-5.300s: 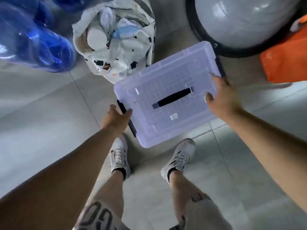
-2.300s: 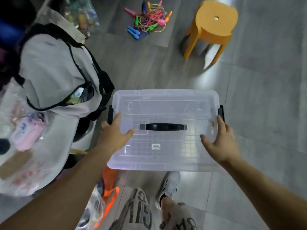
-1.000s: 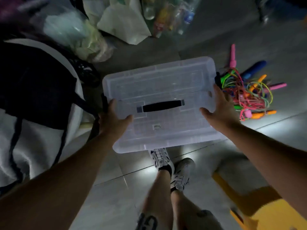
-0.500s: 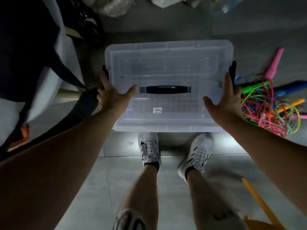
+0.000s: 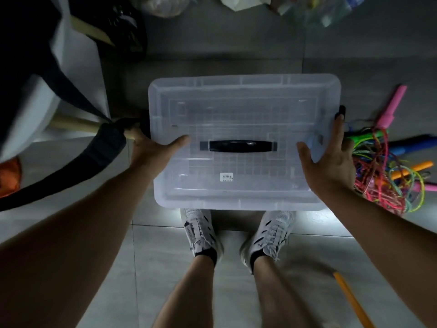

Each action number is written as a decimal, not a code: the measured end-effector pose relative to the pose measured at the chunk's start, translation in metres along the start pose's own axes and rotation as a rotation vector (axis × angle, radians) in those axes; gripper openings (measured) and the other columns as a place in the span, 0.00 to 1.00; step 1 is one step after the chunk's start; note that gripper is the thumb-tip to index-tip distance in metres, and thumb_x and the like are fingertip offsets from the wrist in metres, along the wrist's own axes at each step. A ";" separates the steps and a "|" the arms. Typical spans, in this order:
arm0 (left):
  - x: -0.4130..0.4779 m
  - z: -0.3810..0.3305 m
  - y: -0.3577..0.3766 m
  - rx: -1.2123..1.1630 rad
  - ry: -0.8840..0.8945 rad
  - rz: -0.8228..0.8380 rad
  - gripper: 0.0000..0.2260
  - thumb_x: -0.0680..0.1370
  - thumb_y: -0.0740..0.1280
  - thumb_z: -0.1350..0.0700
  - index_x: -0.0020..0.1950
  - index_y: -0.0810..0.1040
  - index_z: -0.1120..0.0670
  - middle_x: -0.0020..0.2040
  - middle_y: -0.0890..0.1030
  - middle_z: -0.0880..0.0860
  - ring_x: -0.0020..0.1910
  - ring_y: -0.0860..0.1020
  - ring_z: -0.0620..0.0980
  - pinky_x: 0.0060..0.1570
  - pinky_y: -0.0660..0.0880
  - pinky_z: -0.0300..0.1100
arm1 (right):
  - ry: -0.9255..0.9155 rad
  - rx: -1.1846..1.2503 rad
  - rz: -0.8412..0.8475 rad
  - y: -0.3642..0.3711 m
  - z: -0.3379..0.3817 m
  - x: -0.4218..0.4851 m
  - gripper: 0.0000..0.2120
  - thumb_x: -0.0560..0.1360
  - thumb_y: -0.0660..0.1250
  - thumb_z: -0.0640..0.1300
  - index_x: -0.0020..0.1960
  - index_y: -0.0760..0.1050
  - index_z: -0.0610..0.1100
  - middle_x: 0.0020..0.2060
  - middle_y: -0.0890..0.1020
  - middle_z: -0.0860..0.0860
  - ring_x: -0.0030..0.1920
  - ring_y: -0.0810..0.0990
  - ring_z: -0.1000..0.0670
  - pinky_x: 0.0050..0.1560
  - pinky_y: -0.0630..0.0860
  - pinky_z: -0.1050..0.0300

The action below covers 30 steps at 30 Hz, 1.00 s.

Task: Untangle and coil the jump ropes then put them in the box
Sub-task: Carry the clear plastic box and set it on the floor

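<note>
I hold a clear plastic box [image 5: 243,107] with a lid and a black handle above the grey tiled floor, in front of my feet. My left hand [image 5: 153,147] grips its left side, thumb on the lid. My right hand [image 5: 328,162] grips its right side the same way. A tangled heap of jump ropes [image 5: 387,166] with pink, blue, green and orange handles lies on the floor just right of the box, partly hidden by my right hand.
A white and black bag [image 5: 47,91] with a dark strap crowds the left side. Plastic bags [image 5: 314,10] lie along the top edge. An orange stool edge [image 5: 350,299] shows at the lower right. My white shoes [image 5: 201,233] stand below the box.
I have carried the box across the room to the rope heap. Over the last half second the box has come slightly lower and nearer, with both hands in the same grip.
</note>
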State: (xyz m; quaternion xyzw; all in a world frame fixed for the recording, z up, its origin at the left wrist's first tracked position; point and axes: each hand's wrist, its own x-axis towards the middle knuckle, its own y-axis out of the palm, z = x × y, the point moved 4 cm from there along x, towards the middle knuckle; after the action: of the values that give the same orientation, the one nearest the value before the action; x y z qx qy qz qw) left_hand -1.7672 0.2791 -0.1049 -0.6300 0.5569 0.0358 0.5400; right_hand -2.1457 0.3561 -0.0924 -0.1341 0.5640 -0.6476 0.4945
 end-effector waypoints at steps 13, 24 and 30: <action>0.008 0.011 -0.002 0.135 -0.033 -0.059 0.64 0.49 0.72 0.23 0.78 0.53 0.48 0.74 0.62 0.55 0.72 0.65 0.62 0.70 0.65 0.63 | -0.003 0.141 -0.074 0.001 -0.011 0.006 0.34 0.77 0.61 0.62 0.78 0.53 0.55 0.73 0.69 0.44 0.63 0.76 0.35 0.56 0.75 0.41; -0.030 -0.005 0.003 0.360 -0.038 -0.258 0.53 0.66 0.71 0.28 0.79 0.53 0.56 0.75 0.57 0.63 0.74 0.57 0.65 0.67 0.63 0.63 | 0.274 0.095 0.036 0.009 -0.032 -0.001 0.38 0.74 0.56 0.72 0.76 0.61 0.51 0.70 0.65 0.36 0.69 0.64 0.34 0.66 0.66 0.36; -0.054 0.027 0.002 0.246 -0.125 -0.079 0.44 0.70 0.72 0.34 0.75 0.60 0.57 0.71 0.64 0.64 0.70 0.66 0.66 0.65 0.70 0.60 | 0.197 0.157 0.107 -0.004 -0.025 -0.037 0.32 0.75 0.61 0.64 0.68 0.67 0.41 0.62 0.73 0.37 0.61 0.73 0.35 0.55 0.72 0.44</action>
State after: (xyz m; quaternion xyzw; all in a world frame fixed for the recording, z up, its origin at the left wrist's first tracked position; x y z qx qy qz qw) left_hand -1.7741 0.3341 -0.0826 -0.5772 0.4970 -0.0149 0.6478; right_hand -2.1480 0.3998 -0.0831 -0.0005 0.5640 -0.6722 0.4796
